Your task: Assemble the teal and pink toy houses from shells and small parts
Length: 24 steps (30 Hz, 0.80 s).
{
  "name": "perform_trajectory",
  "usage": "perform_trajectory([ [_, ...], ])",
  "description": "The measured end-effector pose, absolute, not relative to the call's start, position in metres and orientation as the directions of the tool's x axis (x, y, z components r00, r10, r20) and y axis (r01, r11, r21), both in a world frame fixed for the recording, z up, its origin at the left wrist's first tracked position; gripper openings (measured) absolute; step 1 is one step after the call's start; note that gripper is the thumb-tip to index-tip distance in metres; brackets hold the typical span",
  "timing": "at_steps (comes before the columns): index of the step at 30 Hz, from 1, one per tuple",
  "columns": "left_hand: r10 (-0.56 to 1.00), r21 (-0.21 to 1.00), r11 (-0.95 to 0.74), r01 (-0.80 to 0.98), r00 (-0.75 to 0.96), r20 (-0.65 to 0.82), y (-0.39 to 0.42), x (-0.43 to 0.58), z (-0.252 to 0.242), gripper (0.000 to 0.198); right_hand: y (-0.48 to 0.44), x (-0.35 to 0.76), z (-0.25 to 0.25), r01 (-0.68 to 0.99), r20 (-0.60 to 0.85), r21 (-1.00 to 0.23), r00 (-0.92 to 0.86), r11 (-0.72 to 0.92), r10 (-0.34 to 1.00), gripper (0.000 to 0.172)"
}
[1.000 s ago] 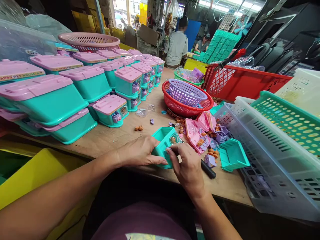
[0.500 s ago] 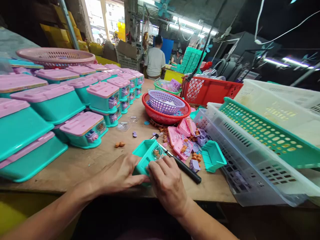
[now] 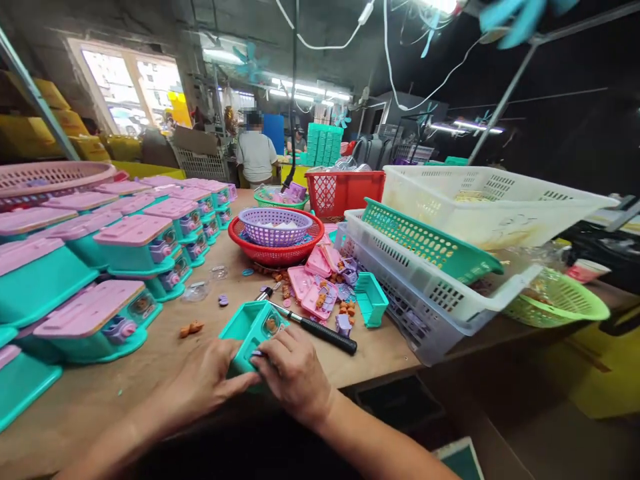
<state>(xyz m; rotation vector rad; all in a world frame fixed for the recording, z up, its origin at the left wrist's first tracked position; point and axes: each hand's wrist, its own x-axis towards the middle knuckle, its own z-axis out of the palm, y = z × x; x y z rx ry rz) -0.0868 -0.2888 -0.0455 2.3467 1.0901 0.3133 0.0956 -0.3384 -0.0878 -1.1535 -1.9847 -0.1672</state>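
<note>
Both my hands hold a teal plastic box [image 3: 250,330] with an open top at the table's near edge. My left hand [image 3: 207,380] grips its left side with the thumb along the front. My right hand [image 3: 295,373] is closed over its near right corner, fingertips pinching a small purple piece against the box. Small orange bits show inside the box. A black-handled tool [image 3: 313,328] lies just right of the box. Pink lids [image 3: 313,290], small purple parts and orange bits are scattered behind it, beside another teal part [image 3: 371,308].
Stacked teal boxes with pink lids [image 3: 135,247] fill the left of the table. A purple basket sits in a red basket [image 3: 277,250] at the centre. White and green crates [image 3: 430,267] stand at the right. People work in the background.
The view has swung up and to the right, so the table and hands sit lower and further left. Both hands stay on the teal box; the right hand has shifted slightly over its corner.
</note>
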Motion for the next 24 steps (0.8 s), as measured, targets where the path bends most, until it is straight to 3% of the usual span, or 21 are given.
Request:
perform_trajectory([
  [9,0.772,0.345,-0.615,0.709,0.631,0.079,-0.291,-0.075,-0.050,0.030,-0.341,0.097,-0.098,0.831,0.665,-0.286,-0.185,0.476,0.723,0.014],
  [13,0.772,0.299,-0.606,0.737,0.635,0.000,-0.290,-0.063,-0.035,0.030,-0.323,0.138,-0.076,0.725,0.572,-0.295,-0.388,0.623,0.722,0.019],
  [15,0.798,0.322,-0.557,0.765,0.601,-0.048,-0.289,-0.056,-0.027,0.034,-0.308,0.171,-0.060,0.838,0.534,-0.281,-0.269,0.469,0.802,0.023],
  [17,0.823,0.321,-0.517,0.794,0.564,-0.067,-0.290,-0.046,-0.019,0.035,-0.290,0.201,-0.049,0.988,0.478,-0.153,0.048,0.030,0.877,0.022],
  [18,0.830,0.310,-0.509,0.803,0.553,-0.068,-0.289,-0.039,-0.015,0.034,-0.280,0.213,-0.047,0.987,0.464,-0.135,0.140,-0.086,0.875,0.024],
  [20,0.835,0.260,-0.516,0.816,0.547,-0.060,-0.288,-0.023,-0.008,0.030,-0.262,0.229,-0.048,0.966,0.426,-0.097,0.259,-0.242,0.867,0.024],
  [24,0.819,0.051,-0.573,0.818,0.574,0.013,-0.283,0.006,-0.005,0.030,-0.242,0.233,-0.060,0.934,0.394,-0.058,0.345,-0.351,0.852,0.025],
])
